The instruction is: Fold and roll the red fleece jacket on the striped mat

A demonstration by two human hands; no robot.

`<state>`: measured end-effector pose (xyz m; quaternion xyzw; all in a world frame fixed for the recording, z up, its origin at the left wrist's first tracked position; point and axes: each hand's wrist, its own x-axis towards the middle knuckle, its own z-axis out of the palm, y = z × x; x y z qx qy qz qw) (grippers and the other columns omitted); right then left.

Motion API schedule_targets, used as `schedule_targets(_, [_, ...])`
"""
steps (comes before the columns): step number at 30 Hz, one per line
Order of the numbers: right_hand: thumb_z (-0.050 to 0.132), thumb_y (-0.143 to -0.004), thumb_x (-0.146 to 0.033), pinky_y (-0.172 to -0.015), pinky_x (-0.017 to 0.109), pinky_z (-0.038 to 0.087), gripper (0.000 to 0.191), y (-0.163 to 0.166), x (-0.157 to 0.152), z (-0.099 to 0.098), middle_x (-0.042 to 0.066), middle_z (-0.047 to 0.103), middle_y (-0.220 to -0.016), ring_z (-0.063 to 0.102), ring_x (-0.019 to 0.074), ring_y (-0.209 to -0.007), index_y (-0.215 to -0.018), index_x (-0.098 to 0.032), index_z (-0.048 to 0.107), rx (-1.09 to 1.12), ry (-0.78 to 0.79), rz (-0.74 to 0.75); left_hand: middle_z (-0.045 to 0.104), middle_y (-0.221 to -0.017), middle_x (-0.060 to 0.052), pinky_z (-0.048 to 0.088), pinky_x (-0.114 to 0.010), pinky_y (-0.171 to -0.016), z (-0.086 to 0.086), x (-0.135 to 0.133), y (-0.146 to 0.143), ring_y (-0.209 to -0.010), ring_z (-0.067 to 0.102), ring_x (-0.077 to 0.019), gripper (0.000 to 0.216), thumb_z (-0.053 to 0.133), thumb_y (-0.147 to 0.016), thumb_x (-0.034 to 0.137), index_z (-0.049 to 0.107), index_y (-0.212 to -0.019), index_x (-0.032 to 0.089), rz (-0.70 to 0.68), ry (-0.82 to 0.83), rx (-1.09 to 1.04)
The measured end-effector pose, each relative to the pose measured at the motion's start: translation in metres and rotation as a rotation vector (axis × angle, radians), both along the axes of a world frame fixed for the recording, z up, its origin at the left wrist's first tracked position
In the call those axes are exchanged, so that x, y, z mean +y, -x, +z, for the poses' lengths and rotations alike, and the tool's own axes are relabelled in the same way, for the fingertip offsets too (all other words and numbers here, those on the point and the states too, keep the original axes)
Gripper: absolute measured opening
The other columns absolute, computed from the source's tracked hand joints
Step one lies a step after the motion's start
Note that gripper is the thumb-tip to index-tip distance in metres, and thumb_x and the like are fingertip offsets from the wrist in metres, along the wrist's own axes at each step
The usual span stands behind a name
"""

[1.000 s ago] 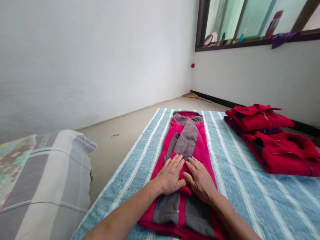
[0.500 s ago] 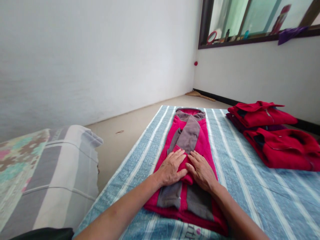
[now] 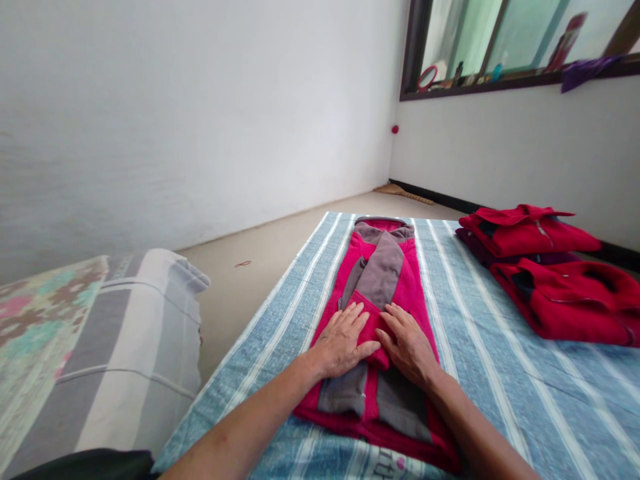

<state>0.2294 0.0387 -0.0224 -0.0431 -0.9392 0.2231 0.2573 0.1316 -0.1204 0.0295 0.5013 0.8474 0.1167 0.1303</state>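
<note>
A pink and grey fleece jacket [image 3: 383,267] lies lengthwise on the blue striped bed cover [image 3: 280,320], its sides turned in and its sleeves laid across the front. The collar points away from me. My left hand [image 3: 343,343] rests flat on the folded sleeves, fingers outstretched. Beside it, my right hand [image 3: 407,343] lies palm down on the jacket with its fingers stretched forward. The two hands are close together near the middle, and neither grips the cloth.
Folded red jackets [image 3: 580,300] are stacked on the bed's right side. To the left is a grey and white striped bedding bundle [image 3: 145,347]. A broom [image 3: 403,193] lies on the floor by the far corner, below a window [image 3: 500,47] with small items on its sill.
The view has shifted slightly, so everything sits a little further right. Both hands stay flat on the jacket, almost unmoved on it.
</note>
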Motion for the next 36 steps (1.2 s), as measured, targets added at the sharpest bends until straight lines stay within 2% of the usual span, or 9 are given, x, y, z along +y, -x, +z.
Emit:
schedule_targets(4, [0.048,-0.091,-0.028,-0.099,0.046,0.045,0.022,-0.030,-0.015,0.018,0.011,0.063,-0.118,0.054,0.0236,-0.116,-0.101,-0.023,0.066,0.198,0.008,0.069,0.034,-0.148,-0.015,0.023,-0.049,-0.112,0.008,-0.011,-0.004,-0.139,0.025,-0.0261,0.055,0.044,-0.091,0.051,0.046,-0.134,0.016,-0.005,-0.113,0.022])
schedule_targets(7, [0.047,-0.090,-0.019,-0.097,0.043,0.047,0.022,-0.053,-0.032,0.031,0.007,0.062,-0.120,0.049,0.0219,-0.122,-0.094,-0.025,0.067,0.180,-0.040,0.208,0.033,-0.149,-0.013,0.022,-0.050,-0.112,0.011,-0.023,-0.011,-0.139,0.024,-0.0259,0.052,0.049,-0.090,0.045,0.045,-0.135,0.018,-0.037,-0.133,0.017])
schedule_targets(9, [0.044,-0.090,-0.018,-0.096,0.043,0.047,0.025,-0.060,-0.041,0.033,0.006,0.061,-0.123,0.047,0.0219,-0.124,-0.090,-0.026,0.068,0.144,-0.080,0.248,0.032,-0.150,-0.011,0.022,-0.050,-0.112,0.011,-0.030,-0.016,-0.140,0.022,-0.0250,0.051,0.050,-0.090,0.038,0.042,-0.137,0.020,-0.034,-0.113,0.010])
schedule_targets(12, [0.045,-0.091,-0.022,-0.097,0.045,0.046,0.025,-0.059,-0.050,0.028,0.005,0.057,-0.129,0.044,0.0227,-0.127,-0.087,-0.028,0.069,0.078,-0.119,0.248,0.030,-0.151,-0.008,0.021,-0.051,-0.113,0.007,-0.035,-0.020,-0.141,0.020,-0.0241,0.048,0.049,-0.091,0.033,0.042,-0.137,0.023,-0.018,-0.082,0.011])
schedule_targets(19, [0.054,-0.087,-0.022,-0.102,0.049,0.038,0.018,-0.049,-0.054,0.011,0.000,0.047,-0.140,0.037,0.0234,-0.132,-0.080,-0.029,0.069,-0.024,-0.124,0.263,0.029,-0.152,-0.010,0.020,-0.053,-0.112,-0.004,-0.035,-0.022,-0.141,0.019,-0.0267,0.060,0.054,-0.087,0.043,0.037,-0.141,0.022,-0.049,-0.061,0.046])
schedule_targets(23, [0.057,-0.086,-0.023,-0.104,0.050,0.034,0.015,-0.046,-0.054,0.004,0.000,0.049,-0.138,0.035,0.0234,-0.132,-0.076,-0.027,0.067,0.044,-0.152,0.281,0.030,-0.151,-0.011,0.020,-0.051,-0.113,-0.004,-0.035,-0.024,-0.141,0.020,-0.0266,0.062,0.055,-0.087,0.044,0.037,-0.141,0.019,-0.041,-0.049,0.048])
schedule_targets(26, [0.051,-0.089,-0.021,-0.103,0.049,0.035,0.019,-0.043,-0.053,0.001,0.003,0.053,-0.134,0.037,0.0230,-0.131,-0.076,-0.024,0.065,0.158,-0.158,0.309,0.031,-0.150,-0.011,0.021,-0.052,-0.112,-0.004,-0.035,-0.024,-0.140,0.021,-0.0266,0.062,0.056,-0.087,0.042,0.037,-0.141,0.018,-0.037,-0.059,0.061])
schedule_targets(31, [0.040,-0.090,-0.010,-0.100,0.042,0.041,0.023,-0.045,-0.051,0.014,0.008,0.058,-0.125,0.041,0.0208,-0.128,-0.082,-0.020,0.059,0.214,-0.049,0.309,0.032,-0.150,-0.010,0.023,-0.052,-0.112,-0.006,-0.035,-0.024,-0.140,0.022,-0.0265,0.059,0.055,-0.087,0.040,0.038,-0.140,0.020,-0.042,-0.082,0.071])
schedule_targets(36, [0.044,-0.091,-0.016,-0.102,0.033,0.042,0.011,-0.068,-0.044,0.037,0.008,0.054,-0.129,0.045,0.0176,-0.126,-0.091,-0.022,0.054,0.090,0.234,0.278,0.031,-0.151,-0.009,0.023,-0.052,-0.111,-0.006,-0.035,-0.024,-0.140,0.023,-0.0266,0.059,0.057,-0.086,0.040,0.039,-0.139,0.022,-0.036,-0.083,0.072])
